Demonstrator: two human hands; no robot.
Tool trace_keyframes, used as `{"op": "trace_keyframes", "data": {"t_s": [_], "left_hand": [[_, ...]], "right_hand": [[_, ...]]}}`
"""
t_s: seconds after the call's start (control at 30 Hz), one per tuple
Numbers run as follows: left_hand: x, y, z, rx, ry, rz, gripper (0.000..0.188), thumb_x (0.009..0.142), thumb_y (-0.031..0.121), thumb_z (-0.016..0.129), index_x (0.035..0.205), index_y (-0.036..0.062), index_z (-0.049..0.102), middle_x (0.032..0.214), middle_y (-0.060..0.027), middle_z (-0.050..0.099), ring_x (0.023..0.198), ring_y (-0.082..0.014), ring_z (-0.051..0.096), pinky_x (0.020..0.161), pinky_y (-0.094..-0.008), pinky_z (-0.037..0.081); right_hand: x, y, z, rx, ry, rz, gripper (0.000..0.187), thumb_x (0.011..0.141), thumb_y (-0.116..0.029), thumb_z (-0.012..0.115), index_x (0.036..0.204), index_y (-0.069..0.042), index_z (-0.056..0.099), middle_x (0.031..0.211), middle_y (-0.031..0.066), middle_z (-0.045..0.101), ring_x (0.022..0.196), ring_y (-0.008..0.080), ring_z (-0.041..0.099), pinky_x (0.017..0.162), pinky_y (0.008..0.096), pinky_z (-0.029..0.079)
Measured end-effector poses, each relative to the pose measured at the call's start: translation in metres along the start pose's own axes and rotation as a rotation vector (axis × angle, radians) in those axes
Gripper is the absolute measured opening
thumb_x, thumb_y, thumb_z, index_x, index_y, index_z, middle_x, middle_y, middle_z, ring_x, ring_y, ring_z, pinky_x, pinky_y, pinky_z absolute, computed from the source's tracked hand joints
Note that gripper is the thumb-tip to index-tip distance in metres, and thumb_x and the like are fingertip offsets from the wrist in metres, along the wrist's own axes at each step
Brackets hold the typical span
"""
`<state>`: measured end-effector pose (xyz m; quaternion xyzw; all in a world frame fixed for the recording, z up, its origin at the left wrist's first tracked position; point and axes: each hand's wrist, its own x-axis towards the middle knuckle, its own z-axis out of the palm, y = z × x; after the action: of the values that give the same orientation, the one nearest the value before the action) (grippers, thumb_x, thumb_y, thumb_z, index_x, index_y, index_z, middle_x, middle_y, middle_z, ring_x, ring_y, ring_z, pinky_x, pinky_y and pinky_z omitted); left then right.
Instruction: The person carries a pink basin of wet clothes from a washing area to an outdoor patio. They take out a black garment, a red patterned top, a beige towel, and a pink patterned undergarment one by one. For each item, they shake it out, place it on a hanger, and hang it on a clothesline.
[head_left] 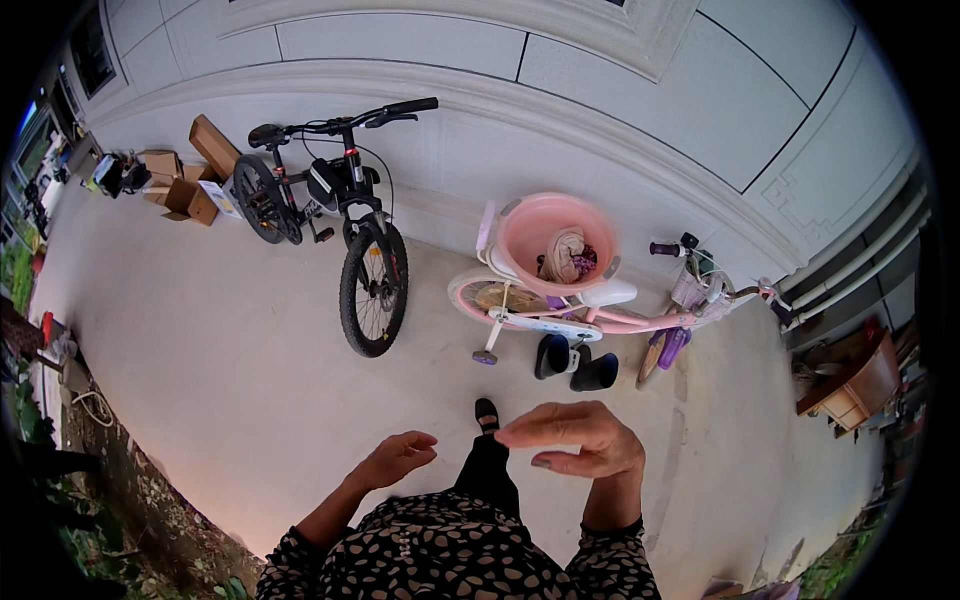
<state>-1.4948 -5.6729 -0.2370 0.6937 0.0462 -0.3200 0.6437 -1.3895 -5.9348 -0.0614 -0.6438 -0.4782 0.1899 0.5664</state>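
Observation:
My right hand point(590, 440) is raised in front of my body, with its fingers stretched together, the thumb apart and nothing in it. Lower and to the left, my left hand point(398, 459) hangs in the air with loosely bent fingers, also holding nothing. Neither touches any object. Ahead of the right hand stands a small pink bicycle point(640, 323) beside the wall. On its rear rests a pink plastic basin point(519, 238) with a bundle of pale and purple cloth point(564, 256) inside. A pair of dark boots point(597, 373) stands on the floor beside the bicycle.
A black bicycle point(374, 300) stands by the white wall point(420, 60), ahead and left. Cardboard boxes point(190, 200) are piled farther left. At the far right stands a brown wooden cabinet point(865, 378) below pale pipes point(860, 255). A planted soil strip point(140, 500) borders the concrete floor on the left.

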Motion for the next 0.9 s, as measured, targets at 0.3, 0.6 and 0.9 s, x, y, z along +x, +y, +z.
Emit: {"op": "trace_keyframes", "data": {"t_s": [0.3, 0.6, 0.9], "left_hand": [[0.143, 0.074, 0.012, -0.007, 0.165, -0.008, 0.035, 0.087, 0.025, 0.059, 0.113, 0.0020, 0.055, 0.099, -0.0038, 0.060, 0.084, -0.0112, 0.055, 0.070, -0.0248, 0.045], [0.216, 0.096, 0.015, -0.074, 0.314, -0.106, 0.033, 0.086, 0.022, 0.059, 0.112, 0.0011, 0.055, 0.099, -0.0055, 0.061, 0.083, -0.0116, 0.056, 0.071, -0.0253, 0.045], [0.228, 0.113, 0.012, -0.097, 0.342, -0.116, 0.033, 0.087, 0.020, 0.058, 0.113, 0.0012, 0.054, 0.100, -0.0074, 0.062, 0.085, -0.0132, 0.058, 0.072, -0.0257, 0.046]], "right_hand": [[-0.009, 0.301, -0.255, -0.114, 1.120, 1.005, 0.069, 0.072, -0.031, 0.070, 0.130, -0.016, 0.035, 0.107, 0.0130, 0.054, 0.092, 0.0222, 0.056, 0.070, 0.0350, 0.047], [0.031, 0.410, -0.264, -0.818, 0.956, 1.419, 0.078, 0.073, -0.028, 0.065, 0.136, -0.020, 0.019, 0.116, 0.0215, 0.034, 0.103, 0.0398, 0.047, 0.080, 0.0475, 0.046], [-0.012, 0.451, -0.313, -0.706, 1.138, 0.981, 0.042, 0.072, -0.010, 0.054, 0.112, -0.006, 0.042, 0.096, 0.0211, 0.051, 0.083, 0.0373, 0.056, 0.072, 0.0431, 0.047]]}}
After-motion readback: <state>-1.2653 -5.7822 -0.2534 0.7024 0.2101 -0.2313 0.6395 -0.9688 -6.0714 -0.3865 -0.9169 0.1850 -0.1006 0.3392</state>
